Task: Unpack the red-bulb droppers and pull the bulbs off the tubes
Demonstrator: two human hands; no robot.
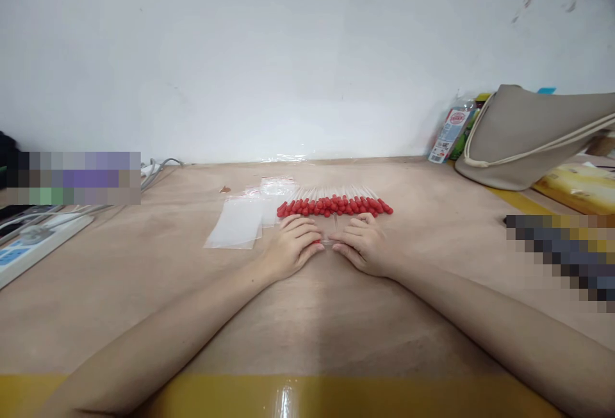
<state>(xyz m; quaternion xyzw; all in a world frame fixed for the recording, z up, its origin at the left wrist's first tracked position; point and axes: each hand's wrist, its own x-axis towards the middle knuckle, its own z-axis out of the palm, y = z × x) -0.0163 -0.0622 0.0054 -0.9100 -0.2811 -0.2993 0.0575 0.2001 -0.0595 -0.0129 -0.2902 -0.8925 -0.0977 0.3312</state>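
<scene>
Together, the left hand [296,248] and right hand [361,242] pinch a thin pale stick [328,242] — fingers curled, thumbs nearly closed — just nearer than the red-tipped sticks [339,203], beside clear bags [236,223].

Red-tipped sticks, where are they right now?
In the head view, the red-tipped sticks lie on the table just beyond the left hand and right hand, right of the clear plastic bags.
</scene>
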